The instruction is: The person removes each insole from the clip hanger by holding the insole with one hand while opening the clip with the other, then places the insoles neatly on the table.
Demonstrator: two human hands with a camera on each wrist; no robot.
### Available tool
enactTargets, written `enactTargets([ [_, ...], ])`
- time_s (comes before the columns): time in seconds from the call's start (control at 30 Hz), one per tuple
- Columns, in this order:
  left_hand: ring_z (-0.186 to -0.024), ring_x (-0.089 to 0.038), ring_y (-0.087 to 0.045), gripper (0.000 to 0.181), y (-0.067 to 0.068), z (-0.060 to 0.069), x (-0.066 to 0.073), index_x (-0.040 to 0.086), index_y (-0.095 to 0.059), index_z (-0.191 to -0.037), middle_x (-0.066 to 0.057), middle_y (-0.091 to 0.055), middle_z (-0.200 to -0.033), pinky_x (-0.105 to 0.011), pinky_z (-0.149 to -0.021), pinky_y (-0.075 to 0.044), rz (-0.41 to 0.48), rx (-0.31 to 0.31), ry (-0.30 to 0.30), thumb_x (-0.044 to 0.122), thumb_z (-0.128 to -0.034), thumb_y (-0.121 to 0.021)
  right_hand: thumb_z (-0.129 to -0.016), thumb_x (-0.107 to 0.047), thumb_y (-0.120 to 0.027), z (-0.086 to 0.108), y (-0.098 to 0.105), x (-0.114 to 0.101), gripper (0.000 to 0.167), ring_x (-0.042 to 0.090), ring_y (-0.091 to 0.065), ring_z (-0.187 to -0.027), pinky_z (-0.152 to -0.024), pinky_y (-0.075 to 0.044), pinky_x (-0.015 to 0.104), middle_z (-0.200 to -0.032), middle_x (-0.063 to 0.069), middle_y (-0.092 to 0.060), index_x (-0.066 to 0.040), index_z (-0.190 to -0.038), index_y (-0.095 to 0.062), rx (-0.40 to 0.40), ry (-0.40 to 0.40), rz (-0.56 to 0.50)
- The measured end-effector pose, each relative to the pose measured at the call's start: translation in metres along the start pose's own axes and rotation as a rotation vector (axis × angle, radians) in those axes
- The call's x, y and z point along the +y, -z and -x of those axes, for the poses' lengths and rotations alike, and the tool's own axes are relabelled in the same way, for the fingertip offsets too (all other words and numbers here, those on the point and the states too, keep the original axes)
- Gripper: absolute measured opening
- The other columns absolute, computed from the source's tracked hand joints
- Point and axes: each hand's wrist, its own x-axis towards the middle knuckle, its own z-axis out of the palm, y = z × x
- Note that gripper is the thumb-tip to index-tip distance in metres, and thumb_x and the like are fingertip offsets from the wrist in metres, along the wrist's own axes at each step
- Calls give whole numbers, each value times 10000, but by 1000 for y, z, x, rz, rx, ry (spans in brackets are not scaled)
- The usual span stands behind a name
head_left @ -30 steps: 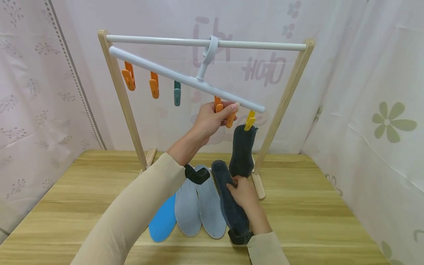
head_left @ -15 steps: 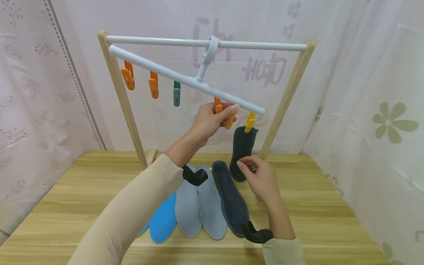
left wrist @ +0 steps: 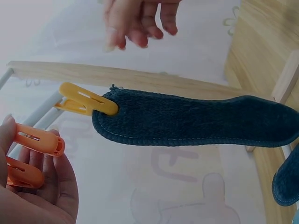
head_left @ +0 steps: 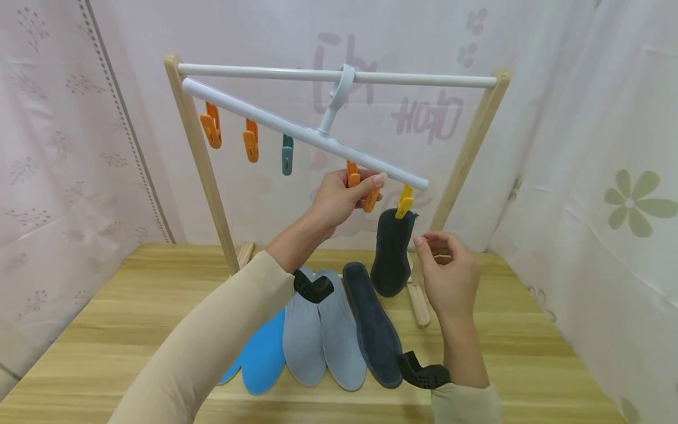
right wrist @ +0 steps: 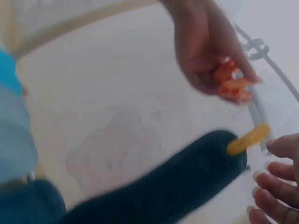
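Observation:
A dark insole (head_left: 392, 256) hangs from a yellow clothespin (head_left: 405, 204) at the low right end of the white hanger (head_left: 254, 115). My left hand (head_left: 335, 201) holds an orange clothespin (head_left: 372, 200) on the hanger between thumb and fingers. A second orange clothespin (left wrist: 23, 173) lies against the palm in the left wrist view. My right hand (head_left: 451, 280) is just right of the hanging insole, fingers loosely bent and holding nothing. In the right wrist view its fingertips (right wrist: 261, 179) are apart from the yellow clothespin and the insole.
On the wooden table (head_left: 529, 353) lie another dark insole (head_left: 373, 330), two grey insoles (head_left: 341, 335) and blue insoles (head_left: 265, 359). The wooden rack's posts (head_left: 471, 147) and white rod (head_left: 424, 79) carry the tilted hanger. Two orange clothespins and a green clothespin (head_left: 287, 156) hang at its left.
My right hand has left the dark insole on the table and moved up and right, beside the hanging one. The left hand keeps its hold; the view has shifted slightly.

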Motion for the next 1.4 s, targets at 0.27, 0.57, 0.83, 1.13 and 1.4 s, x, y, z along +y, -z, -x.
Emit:
enactTargets([
  [0.27, -976, -220, -710, 325, 5, 1, 2, 90, -706, -1213, -140, -733, -1088, -299, -896, -575, -8, -3, -1, 314, -979, -677, -913, -237, -769, -9, 4, 16, 332, -23, -595, -806, -690, -447, 29, -977, 134, -727, 0, -1134, -700, 4, -4, 39],
  [0.57, -1020, -241, -717, 336, 5, 1, 0, 99, -706, -1213, -120, -738, -1089, -305, -917, -570, -18, 9, 20, 334, -974, -681, -916, -298, -761, -7, 1, 21, 620, 338, -581, -1220, -911, -530, 381, -1389, 185, -586, -11, -1414, -528, -108, -88, 62],
  [0.83, -1033, -236, -721, 339, 4, 1, -4, 98, -698, -1222, -115, -738, -1111, -319, -944, -567, -11, 9, 20, 330, -977, -673, -955, -391, -701, -8, 1, 25, 700, 311, -529, -1365, -1121, -434, 511, -1430, 163, -599, -84, -1518, -422, -320, -189, -43],
  [1.13, -1022, -198, -728, 347, 3, 0, -5, 100, -693, -1236, -131, -735, -1143, -331, -969, -565, -15, 6, 20, 335, -981, -668, -958, -336, -708, -7, -7, 32, 415, 128, -662, -1021, -962, -537, 288, -1132, 131, -737, -96, -1294, -664, -379, -169, -31],
  [1.4, -1019, -199, -736, 351, 2, 0, -5, 103, -691, -1237, -143, -743, -1130, -327, -946, -565, -19, 13, 15, 340, -979, -672, -949, -321, -722, -3, -17, 35, 391, 308, -628, -1228, -1028, -520, 514, -1306, 130, -661, -63, -1240, -683, -447, -146, -91],
])
